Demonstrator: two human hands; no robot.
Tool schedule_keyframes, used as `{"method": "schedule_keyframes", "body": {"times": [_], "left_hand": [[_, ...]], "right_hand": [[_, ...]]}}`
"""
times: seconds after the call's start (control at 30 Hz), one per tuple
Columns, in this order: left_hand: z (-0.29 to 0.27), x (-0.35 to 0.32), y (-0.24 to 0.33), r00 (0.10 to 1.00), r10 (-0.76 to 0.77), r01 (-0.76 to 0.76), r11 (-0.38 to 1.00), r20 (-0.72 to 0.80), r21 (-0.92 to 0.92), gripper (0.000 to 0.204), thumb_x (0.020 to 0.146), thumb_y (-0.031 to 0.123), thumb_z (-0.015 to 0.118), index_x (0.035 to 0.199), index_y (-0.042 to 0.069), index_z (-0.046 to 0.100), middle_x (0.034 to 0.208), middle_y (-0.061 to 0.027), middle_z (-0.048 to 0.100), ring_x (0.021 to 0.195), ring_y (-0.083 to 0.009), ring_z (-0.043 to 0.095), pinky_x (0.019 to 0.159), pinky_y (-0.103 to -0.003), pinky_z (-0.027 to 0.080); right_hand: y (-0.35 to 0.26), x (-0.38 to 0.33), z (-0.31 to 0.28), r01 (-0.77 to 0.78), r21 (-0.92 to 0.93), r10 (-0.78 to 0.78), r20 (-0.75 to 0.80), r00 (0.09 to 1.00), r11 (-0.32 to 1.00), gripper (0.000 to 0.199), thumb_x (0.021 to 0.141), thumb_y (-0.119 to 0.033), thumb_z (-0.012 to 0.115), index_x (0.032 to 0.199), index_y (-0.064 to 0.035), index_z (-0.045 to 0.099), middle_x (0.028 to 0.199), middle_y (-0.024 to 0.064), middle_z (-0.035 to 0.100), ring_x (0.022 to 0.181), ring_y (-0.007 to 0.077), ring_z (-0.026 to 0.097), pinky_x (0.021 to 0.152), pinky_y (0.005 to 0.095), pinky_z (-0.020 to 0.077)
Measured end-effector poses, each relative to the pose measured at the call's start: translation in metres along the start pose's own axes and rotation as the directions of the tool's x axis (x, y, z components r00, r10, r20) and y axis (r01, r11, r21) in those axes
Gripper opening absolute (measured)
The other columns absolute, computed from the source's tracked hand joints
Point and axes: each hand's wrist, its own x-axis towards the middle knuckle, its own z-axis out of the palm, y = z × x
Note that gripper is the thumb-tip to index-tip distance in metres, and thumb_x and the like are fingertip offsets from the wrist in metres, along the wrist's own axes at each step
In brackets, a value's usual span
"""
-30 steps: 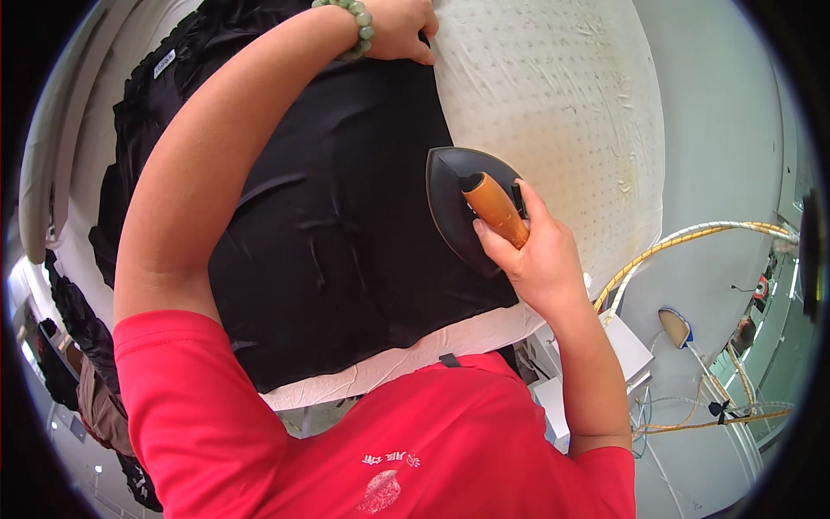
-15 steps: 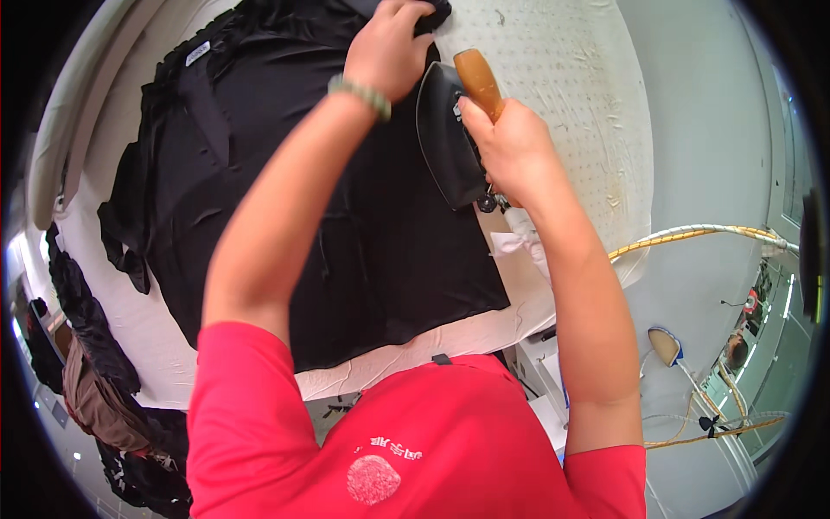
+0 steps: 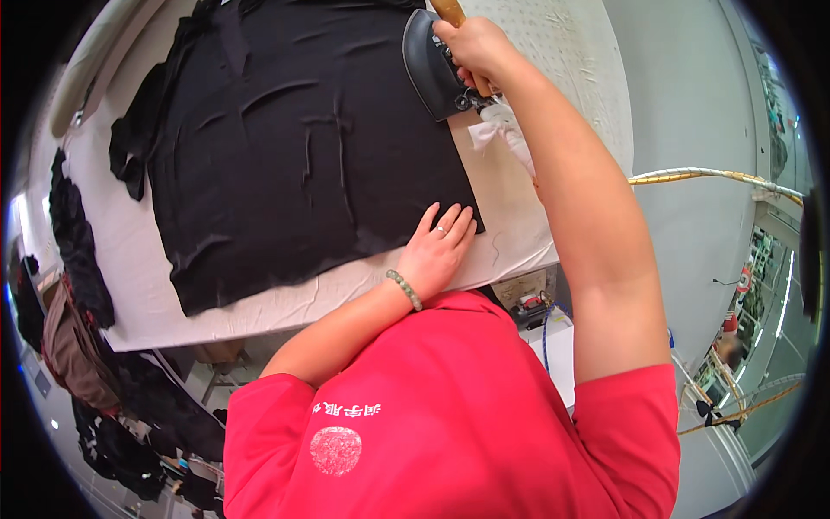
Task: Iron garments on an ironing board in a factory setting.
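Observation:
A black garment (image 3: 268,164) lies spread over the pale padded ironing table (image 3: 562,78), with a few creases running down its middle. My right hand (image 3: 484,50) is wrapped round the wooden handle of a dark iron (image 3: 425,65). The iron rests along the garment's right edge, towards the far side. Down at the near right corner of the cloth, my left hand (image 3: 439,251) lies flat with its fingers stretched out, pressing on the hem and holding nothing.
White cloth (image 3: 503,134) is wrapped at the iron's rear, below my right hand. A white and yellow hose (image 3: 709,176) runs off to the right. Dark clothes and a brown garment (image 3: 78,346) hang left of the table. A padded arm (image 3: 95,69) stands at the far left.
My left hand has come from the garment's far end down to its near right corner. The iron stays in my right hand. The whole view has shifted, and the cloth sits higher in it.

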Motion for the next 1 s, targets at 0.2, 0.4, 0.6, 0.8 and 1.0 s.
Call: {"method": "schedule_keyframes", "body": {"times": [0.2, 0.4, 0.6, 0.8, 1.0], "left_hand": [[0.011, -0.008, 0.018, 0.998, -0.008, 0.011, 0.999, -0.057, 0.047, 0.046, 0.083, 0.013, 0.06, 0.128, 0.001, 0.063, 0.136, -0.0141, 0.059, 0.13, -0.0286, 0.053, 0.113, -0.048, 0.037], [0.013, -0.031, 0.012, 0.965, -0.12, 0.154, 0.979, -0.235, 0.132, 0.038, 0.085, 0.013, 0.057, 0.12, 0.0, 0.065, 0.124, -0.0141, 0.063, 0.121, -0.0285, 0.059, 0.106, -0.045, 0.043], [0.014, -0.043, 0.008, 0.946, -0.198, 0.26, 0.936, -0.255, 0.237, 0.03, 0.084, 0.012, 0.059, 0.112, 0.001, 0.065, 0.113, -0.0108, 0.064, 0.108, -0.0259, 0.063, 0.099, -0.042, 0.046], [0.023, -0.018, 0.024, 0.96, -0.13, 0.198, 0.943, -0.248, 0.269, 0.027, 0.085, 0.011, 0.059, 0.109, 0.002, 0.065, 0.113, -0.0094, 0.064, 0.106, -0.0243, 0.062, 0.097, -0.041, 0.047], [0.032, 0.014, 0.001, 0.828, -0.381, 0.436, 0.899, -0.411, 0.045, 0.024, 0.081, 0.005, 0.065, 0.105, 0.004, 0.066, 0.096, -0.0082, 0.066, 0.088, -0.0242, 0.066, 0.08, -0.038, 0.053]], "right_hand": [[0.045, -0.042, 0.001, 0.076, -0.022, -0.072, 0.169, 0.983, 0.997, 0.061, 0.096, -0.053, 0.057, 0.065, -0.0005, 0.054, 0.054, 0.0099, 0.055, 0.042, 0.0199, 0.055, 0.04, 0.0377, 0.0438], [0.121, -0.111, -0.012, 0.105, -0.181, -0.021, 0.414, 0.91, 0.978, 0.056, 0.098, -0.05, 0.058, 0.077, 0.0017, 0.058, 0.055, 0.0101, 0.056, 0.042, 0.0171, 0.057, 0.033, 0.033, 0.0393], [0.209, -0.151, -0.016, 0.42, -0.346, -0.308, 0.335, 0.891, 0.839, 0.059, 0.095, -0.046, 0.064, 0.122, 0.0058, 0.055, 0.088, 0.0261, 0.071, 0.079, 0.0411, 0.071, 0.069, 0.0468, 0.0562], [0.224, -0.172, -0.043, 0.418, -0.544, -0.133, 0.486, 0.864, 0.728, 0.068, 0.092, -0.044, 0.068, 0.138, 0.0018, 0.049, 0.101, 0.0302, 0.07, 0.098, 0.0459, 0.067, 0.085, 0.0493, 0.0536], [0.245, -0.149, -0.071, 0.305, -0.613, -0.235, 0.195, 0.952, 0.729, 0.061, 0.091, -0.041, 0.07, 0.136, -0.0032, 0.053, 0.101, 0.0257, 0.072, 0.098, 0.0434, 0.069, 0.083, 0.0486, 0.0544]]}}
